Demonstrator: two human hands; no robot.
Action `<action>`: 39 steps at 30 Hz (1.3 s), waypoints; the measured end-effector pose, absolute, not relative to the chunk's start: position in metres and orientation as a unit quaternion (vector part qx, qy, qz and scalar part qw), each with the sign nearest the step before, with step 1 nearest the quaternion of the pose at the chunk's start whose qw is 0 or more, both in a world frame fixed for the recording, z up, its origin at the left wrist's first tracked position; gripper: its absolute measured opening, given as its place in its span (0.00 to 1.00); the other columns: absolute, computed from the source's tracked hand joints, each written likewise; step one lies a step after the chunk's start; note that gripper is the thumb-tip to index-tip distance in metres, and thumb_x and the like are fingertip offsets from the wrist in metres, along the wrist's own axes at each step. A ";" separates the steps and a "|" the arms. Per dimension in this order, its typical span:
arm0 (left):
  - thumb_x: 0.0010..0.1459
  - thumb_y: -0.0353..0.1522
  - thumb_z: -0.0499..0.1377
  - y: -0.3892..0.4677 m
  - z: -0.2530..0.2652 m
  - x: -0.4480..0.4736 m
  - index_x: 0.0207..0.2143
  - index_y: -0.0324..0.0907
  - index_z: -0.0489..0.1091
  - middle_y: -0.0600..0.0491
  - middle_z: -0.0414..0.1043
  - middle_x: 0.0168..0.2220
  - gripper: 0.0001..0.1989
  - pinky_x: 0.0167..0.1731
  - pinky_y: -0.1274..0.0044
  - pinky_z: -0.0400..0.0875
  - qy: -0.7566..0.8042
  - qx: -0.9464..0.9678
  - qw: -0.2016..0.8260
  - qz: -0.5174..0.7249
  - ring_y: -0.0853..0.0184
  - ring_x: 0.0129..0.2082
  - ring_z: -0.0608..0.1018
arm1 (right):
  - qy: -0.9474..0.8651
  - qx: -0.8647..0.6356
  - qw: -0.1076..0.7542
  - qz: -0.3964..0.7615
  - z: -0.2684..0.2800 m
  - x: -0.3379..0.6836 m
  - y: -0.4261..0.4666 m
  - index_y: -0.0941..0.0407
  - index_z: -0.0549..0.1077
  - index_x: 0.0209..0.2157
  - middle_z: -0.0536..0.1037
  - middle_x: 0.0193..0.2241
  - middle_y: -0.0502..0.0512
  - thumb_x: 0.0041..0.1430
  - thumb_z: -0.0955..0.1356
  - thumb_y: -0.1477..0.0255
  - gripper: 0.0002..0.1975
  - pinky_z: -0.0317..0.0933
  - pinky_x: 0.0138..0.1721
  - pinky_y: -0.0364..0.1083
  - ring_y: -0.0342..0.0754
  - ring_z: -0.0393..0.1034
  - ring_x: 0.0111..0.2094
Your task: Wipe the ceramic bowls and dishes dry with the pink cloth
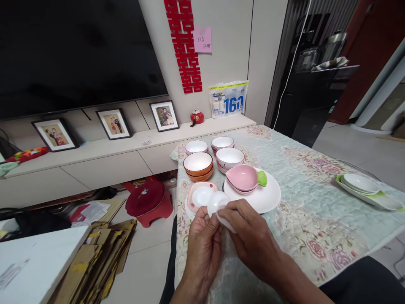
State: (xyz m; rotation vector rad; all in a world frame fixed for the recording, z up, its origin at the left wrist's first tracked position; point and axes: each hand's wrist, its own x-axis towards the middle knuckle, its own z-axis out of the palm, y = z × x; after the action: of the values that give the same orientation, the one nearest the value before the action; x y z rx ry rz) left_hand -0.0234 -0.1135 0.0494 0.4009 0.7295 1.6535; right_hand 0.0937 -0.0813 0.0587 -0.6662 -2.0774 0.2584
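In front of me, low over the table, my left hand [205, 240] is closed on the edge of a small white dish [215, 202]. My right hand [249, 230] grips the dish from the other side, fingers bent over it. A pale white piece [228, 224] shows under the right fingers; whether it is part of the dish, a second dish or a wipe I cannot tell. Just beyond my hands lies a pink-rimmed square dish [202, 185] with a white centre. To its right, pink radish-shaped bowls [243, 177] with a green leaf handle rest on a white oval plate [274, 192].
Orange bowls [198, 169] and white red-rimmed bowls [230, 158] stand behind. White dishes [360, 183] sit on a green-edged plate at the right. A floral cloth [303, 198] covers the table. A plastic bag [229, 101] stands on the cabinet; a red stool [148, 202] is left.
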 end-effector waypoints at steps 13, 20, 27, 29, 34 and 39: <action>0.50 0.29 0.70 -0.113 0.048 -0.020 0.38 0.40 0.74 0.50 0.79 0.40 0.13 0.44 0.77 0.74 0.303 0.187 0.594 0.721 0.68 0.40 0.79 | -0.839 -0.302 0.443 0.094 0.061 0.101 -0.080 0.59 0.72 0.43 0.74 0.36 0.59 0.61 0.62 0.84 0.13 0.69 0.37 0.49 0.51 0.70 0.38; 0.51 0.30 0.70 -0.114 0.046 -0.018 0.39 0.41 0.73 0.48 0.79 0.41 0.13 0.45 0.73 0.74 0.303 0.198 0.598 0.715 0.65 0.40 0.80 | -0.831 -0.337 0.439 0.047 0.060 0.105 -0.075 0.60 0.72 0.40 0.73 0.34 0.60 0.59 0.62 0.84 0.12 0.68 0.36 0.51 0.53 0.69 0.37; 0.50 0.29 0.70 -0.114 0.045 -0.019 0.40 0.40 0.73 0.49 0.79 0.40 0.15 0.41 0.77 0.74 0.302 0.202 0.605 0.708 0.66 0.39 0.79 | -0.837 -0.301 0.447 0.095 0.060 0.106 -0.075 0.59 0.72 0.42 0.74 0.37 0.60 0.60 0.63 0.84 0.12 0.68 0.39 0.51 0.52 0.69 0.39; 0.51 0.29 0.70 -0.113 0.045 -0.020 0.40 0.40 0.73 0.49 0.79 0.40 0.14 0.40 0.77 0.74 0.305 0.201 0.604 0.709 0.66 0.39 0.79 | -0.829 -0.328 0.448 0.061 0.059 0.106 -0.073 0.60 0.72 0.41 0.74 0.35 0.61 0.59 0.62 0.84 0.11 0.68 0.37 0.52 0.53 0.69 0.38; 0.48 0.30 0.71 -0.112 0.044 -0.020 0.37 0.39 0.72 0.50 0.79 0.37 0.15 0.38 0.77 0.74 0.317 0.203 0.592 0.713 0.67 0.36 0.79 | -0.837 -0.338 0.416 0.113 0.061 0.102 -0.081 0.59 0.72 0.40 0.72 0.32 0.58 0.61 0.62 0.82 0.10 0.67 0.34 0.50 0.51 0.68 0.34; 0.50 0.32 0.70 -0.116 0.042 -0.015 0.34 0.40 0.71 0.53 0.77 0.32 0.12 0.36 0.79 0.71 0.322 0.248 0.592 0.696 0.70 0.32 0.76 | -0.827 -0.274 0.467 0.150 0.065 0.101 -0.084 0.58 0.73 0.46 0.73 0.38 0.58 0.64 0.62 0.81 0.12 0.67 0.41 0.47 0.49 0.69 0.41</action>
State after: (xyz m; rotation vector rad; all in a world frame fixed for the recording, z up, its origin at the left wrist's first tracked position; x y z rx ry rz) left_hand -0.0149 -0.1156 0.0419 0.5764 0.7497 1.6177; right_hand 0.1012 -0.0844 0.0652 -0.6725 -2.0304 0.3678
